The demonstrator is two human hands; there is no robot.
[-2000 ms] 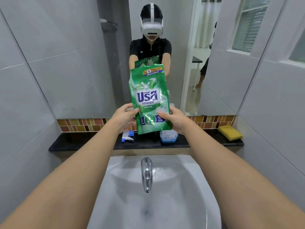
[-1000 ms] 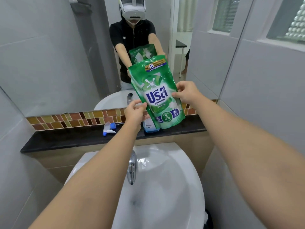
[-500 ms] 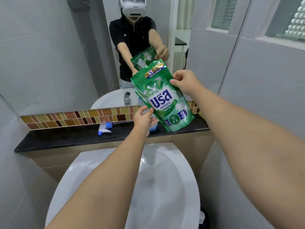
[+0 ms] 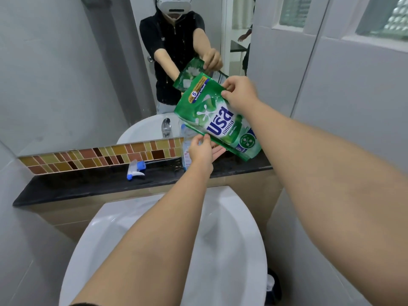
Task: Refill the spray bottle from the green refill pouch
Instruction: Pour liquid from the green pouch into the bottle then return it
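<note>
I see the green refill pouch [image 4: 217,120] held up in the air above the dark surface [image 4: 88,186], tilted so its top leans toward the upper left and its bottom corner drops to the lower right. My right hand [image 4: 239,93] comes in from the right on a long, nearly straight arm, and its fingers [image 4: 227,86] pinch the pouch's upper edge near the top corner. My left hand [image 4: 202,150] reaches up from below, thumb against the pouch's lower left edge, the other fingers spread nearly flat under it, supporting rather than clamping. Just behind that hand the clear spray bottle [image 4: 185,149] stands upright on the surface without its head, partly hidden by the pouch. The blue and white spray head [image 4: 135,170] lies on its side farther left on the same surface, apart from the bottle. Below, the white basin [image 4: 231,250] sits under both forearms, and the mirror [image 4: 66,74] behind repeats the pose.
</note>
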